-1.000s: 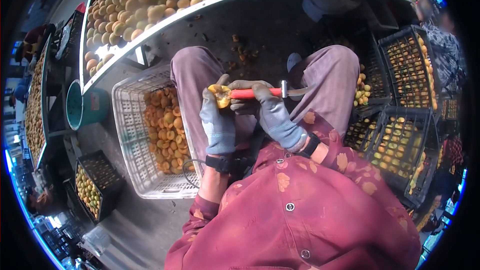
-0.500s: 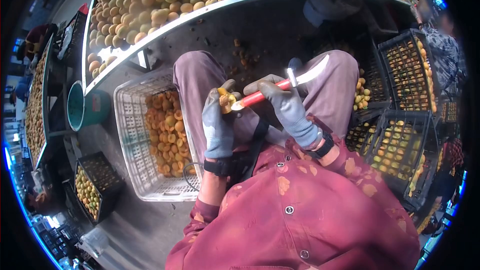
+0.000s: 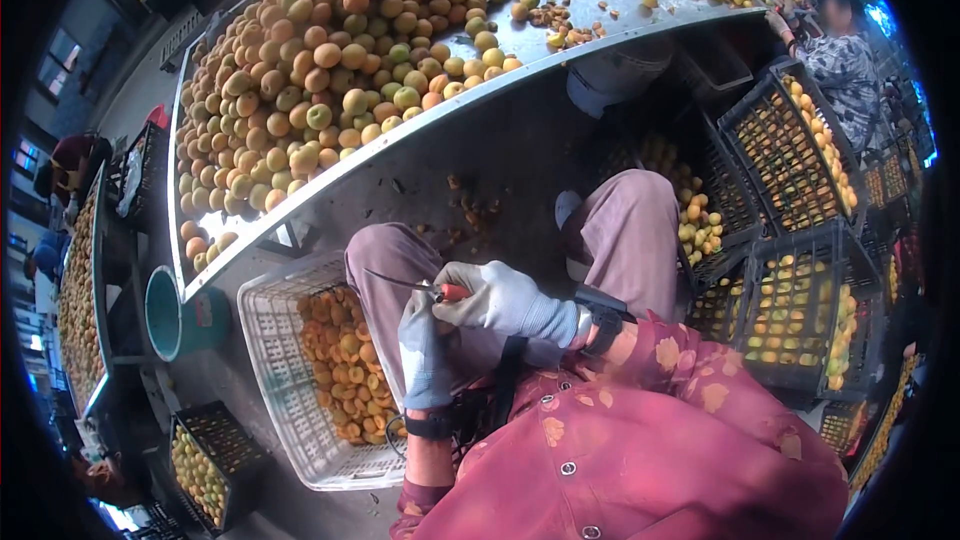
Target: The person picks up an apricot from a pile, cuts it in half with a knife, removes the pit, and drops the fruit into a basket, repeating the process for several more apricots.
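Note:
In the head view my right hand [image 3: 500,300], in a grey-white glove, is closed around the red handle of a knife [image 3: 454,292]. Its curved blade points left, above my left hand. My left hand [image 3: 425,355], gloved too, has its fingers curled in against my right fingertips. Whatever it may hold is hidden between the gloves. Both hands are over my lap. Left of my leg stands a white plastic crate [image 3: 285,380] with halved apricots [image 3: 345,370] in it. Whole apricots [image 3: 330,70] are heaped on the metal-edged table in front.
The table's metal edge [image 3: 360,152] runs across before my knees. Black crates [image 3: 790,310] of apricots stack at the right, where a person [image 3: 840,70] stands. A green bucket [image 3: 180,315] and another black crate [image 3: 215,460] stand at the left. Scraps [image 3: 470,205] lie on the floor.
The knife has turned from blade pointing right to blade pointing left. My hands have come together, and the apricot seen in my left hand is out of sight. The view has tilted up.

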Demonstrator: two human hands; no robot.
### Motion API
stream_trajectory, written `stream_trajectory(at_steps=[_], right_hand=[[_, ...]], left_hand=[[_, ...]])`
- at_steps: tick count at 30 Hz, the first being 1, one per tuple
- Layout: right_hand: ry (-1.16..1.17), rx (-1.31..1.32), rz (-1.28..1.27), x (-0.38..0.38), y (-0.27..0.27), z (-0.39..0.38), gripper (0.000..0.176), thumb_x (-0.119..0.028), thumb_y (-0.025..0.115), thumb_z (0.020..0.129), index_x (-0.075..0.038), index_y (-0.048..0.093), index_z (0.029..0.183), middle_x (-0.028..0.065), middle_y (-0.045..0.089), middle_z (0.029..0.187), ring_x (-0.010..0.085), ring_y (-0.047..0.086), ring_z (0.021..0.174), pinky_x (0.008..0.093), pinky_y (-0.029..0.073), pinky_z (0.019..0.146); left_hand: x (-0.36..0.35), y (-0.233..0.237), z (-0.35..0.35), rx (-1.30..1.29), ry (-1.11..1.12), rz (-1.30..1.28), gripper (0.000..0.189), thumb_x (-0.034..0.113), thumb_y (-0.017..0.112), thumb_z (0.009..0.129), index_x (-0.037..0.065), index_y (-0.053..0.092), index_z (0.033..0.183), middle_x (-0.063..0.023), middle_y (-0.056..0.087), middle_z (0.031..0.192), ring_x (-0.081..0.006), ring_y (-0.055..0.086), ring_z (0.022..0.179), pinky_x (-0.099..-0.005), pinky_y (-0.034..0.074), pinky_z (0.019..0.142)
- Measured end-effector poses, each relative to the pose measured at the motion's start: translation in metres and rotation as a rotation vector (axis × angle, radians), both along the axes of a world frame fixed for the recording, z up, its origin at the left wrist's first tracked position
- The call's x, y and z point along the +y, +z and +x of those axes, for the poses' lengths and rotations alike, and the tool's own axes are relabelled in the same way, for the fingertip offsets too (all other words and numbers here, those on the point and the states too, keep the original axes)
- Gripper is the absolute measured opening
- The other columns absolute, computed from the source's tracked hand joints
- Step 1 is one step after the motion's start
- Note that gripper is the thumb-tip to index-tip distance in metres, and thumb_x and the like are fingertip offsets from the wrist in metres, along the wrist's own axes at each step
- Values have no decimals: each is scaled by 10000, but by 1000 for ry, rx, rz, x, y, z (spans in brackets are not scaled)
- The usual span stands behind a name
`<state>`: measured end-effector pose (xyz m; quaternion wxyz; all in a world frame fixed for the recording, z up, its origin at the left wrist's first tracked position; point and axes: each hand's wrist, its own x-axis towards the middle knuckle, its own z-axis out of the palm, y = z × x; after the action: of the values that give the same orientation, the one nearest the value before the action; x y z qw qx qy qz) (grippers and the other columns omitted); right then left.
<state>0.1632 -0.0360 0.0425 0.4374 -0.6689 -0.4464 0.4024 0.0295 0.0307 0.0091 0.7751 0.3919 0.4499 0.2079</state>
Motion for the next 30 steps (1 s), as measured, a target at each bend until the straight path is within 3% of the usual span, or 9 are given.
stream_trajectory(at_steps=[1, 5, 10, 11, 16, 18, 25, 27, 30], right_hand=[[-9, -7, 6, 3, 2, 6, 268, -267, 683, 876, -52, 621, 1024, 58, 666, 795, 99, 618, 727, 260, 480, 685], [-350, 959, -8, 13, 5, 34, 167, -157, 613, 921, -34, 607, 1033, 0, 630, 795, 28, 578, 609, 137, 353, 418], [-591, 689, 177, 39, 9, 139, 172, -169, 676, 884, -41, 602, 973, 66, 652, 715, 57, 460, 401, 205, 339, 352], [-657, 644, 208, 48, 17, 164, 165, -170, 653, 901, -46, 596, 993, 83, 665, 759, 55, 436, 400, 204, 333, 357], [-651, 1059, 575, 74, 17, 297, 122, -198, 544, 981, -91, 521, 1035, 185, 671, 1015, 30, 326, 440, 180, 297, 404], [-707, 934, 556, 61, 24, 278, 156, -231, 544, 984, -78, 528, 1011, 182, 659, 1065, 17, 325, 455, 179, 273, 417], [-580, 906, 260, 14, -9, 213, 378, -256, 513, 986, 52, 570, 1198, 80, 644, 947, 6, 284, 454, 187, 269, 433], [-513, 877, 236, 12, 2, 199, 418, -272, 517, 983, 60, 549, 1236, 47, 633, 896, -7, 299, 456, 174, 277, 436], [-454, 711, 162, 17, 7, 186, 376, -247, 516, 977, 34, 577, 1219, 62, 633, 851, 3, 338, 449, 172, 302, 431]], left_hand=[[1, 13, 5, -43, -27, 54, 349, 414, 426, 1014, 115, 597, 955, 12, 593, 704, -58, 439, 460, -190, 315, 396], [17, 48, -9, -91, -29, 130, 446, 405, 448, 1010, 12, 641, 1094, -2, 618, 767, -23, 478, 525, -154, 354, 443], [76, 21, -62, 240, 234, 653, 396, 355, 486, 1006, 30, 613, 1193, -40, 648, 970, -70, 589, 720, -188, 481, 570], [88, 16, -79, 317, 206, 520, 370, 293, 495, 1000, 24, 573, 1241, -80, 628, 1130, -117, 620, 938, -244, 523, 728], [132, -103, -161, 466, 300, 188, 453, 196, 562, 928, 16, 454, 1330, -41, 597, 963, -108, 598, 743, -237, 498, 569], [134, -138, -180, 569, 330, 181, 512, 157, 526, 918, 29, 411, 1400, -64, 600, 893, -117, 587, 643, -244, 466, 490], [147, -46, -93, 754, 152, 504, 368, 143, 554, 911, 62, 583, 1269, -86, 676, 979, -135, 650, 768, -269, 517, 632], [163, -32, -71, 779, -65, 1027, 334, 29, 524, 898, 82, 611, 1216, -81, 664, 1039, -155, 654, 823, -274, 524, 735], [170, 35, 4, 682, -159, 1275, 359, -36, 512, 873, 94, 618, 1190, -86, 651, 1087, -207, 658, 861, -305, 530, 775]])
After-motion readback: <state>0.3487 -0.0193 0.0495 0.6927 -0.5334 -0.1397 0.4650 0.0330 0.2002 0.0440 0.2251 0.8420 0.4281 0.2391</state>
